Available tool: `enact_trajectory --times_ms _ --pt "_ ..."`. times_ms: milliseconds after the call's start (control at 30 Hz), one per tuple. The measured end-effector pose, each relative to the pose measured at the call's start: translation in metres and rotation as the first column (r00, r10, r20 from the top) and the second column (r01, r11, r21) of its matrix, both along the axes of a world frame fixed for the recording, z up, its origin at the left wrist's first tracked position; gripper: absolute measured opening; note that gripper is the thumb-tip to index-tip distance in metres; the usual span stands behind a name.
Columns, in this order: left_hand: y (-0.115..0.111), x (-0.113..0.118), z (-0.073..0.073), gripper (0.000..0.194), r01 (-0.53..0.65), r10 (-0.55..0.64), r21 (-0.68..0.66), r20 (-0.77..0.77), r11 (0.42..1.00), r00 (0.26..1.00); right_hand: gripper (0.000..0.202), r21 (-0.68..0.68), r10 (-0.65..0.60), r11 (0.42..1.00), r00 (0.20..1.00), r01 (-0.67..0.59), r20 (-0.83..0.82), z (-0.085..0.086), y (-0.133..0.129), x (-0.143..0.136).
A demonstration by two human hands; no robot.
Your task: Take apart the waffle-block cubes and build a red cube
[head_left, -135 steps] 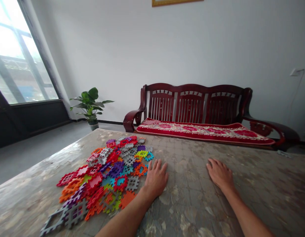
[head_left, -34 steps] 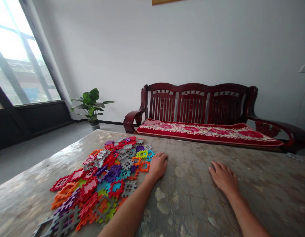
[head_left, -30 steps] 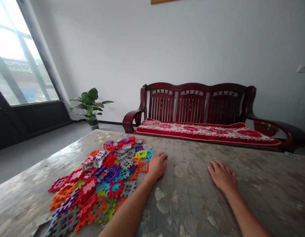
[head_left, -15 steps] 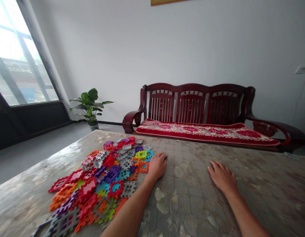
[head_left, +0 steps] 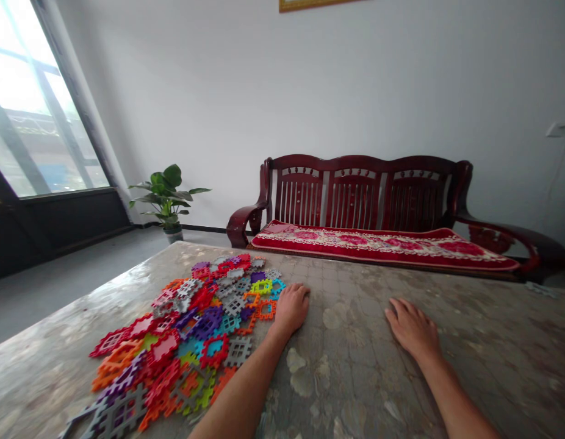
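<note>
My left hand (head_left: 292, 306) rests palm down on the table, holding nothing, with its fingers loosely bent. It lies right at the edge of a heap of notched plastic building tiles (head_left: 209, 322). Closest to it are an orange tile (head_left: 266, 309) and a blue tile (head_left: 277, 286). The heap mixes red, grey, purple, orange, green and blue pieces, many with window-like cutouts, overlapping one another. My right hand (head_left: 413, 328) lies flat on the tabletop, fingers stretched out and slightly apart, touching only the table cover.
A patterned cover lies over the table (head_left: 341, 366). One grey piece (head_left: 542, 290) sits by the far right edge. Beyond the table stands a dark red wooden bench (head_left: 353, 195) with a red floral cushion (head_left: 378, 244). A potted plant (head_left: 168, 195) is at the back left.
</note>
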State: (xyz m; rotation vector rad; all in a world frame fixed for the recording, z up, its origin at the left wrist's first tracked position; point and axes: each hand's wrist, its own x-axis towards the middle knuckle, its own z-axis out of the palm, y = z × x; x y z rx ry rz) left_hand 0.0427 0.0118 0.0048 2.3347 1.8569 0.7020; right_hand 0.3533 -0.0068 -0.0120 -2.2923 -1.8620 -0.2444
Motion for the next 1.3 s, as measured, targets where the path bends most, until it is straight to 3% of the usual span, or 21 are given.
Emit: enact_trajectory --times_ms 1300 --pt "-0.0008 0.0015 -0.0015 0.034 -0.021 0.02 -0.018 -0.073 1.0 0.997 0.05 -0.003 -0.01 1.0 1.0 0.01 0.014 -0.0004 -0.0004 -0.0014"
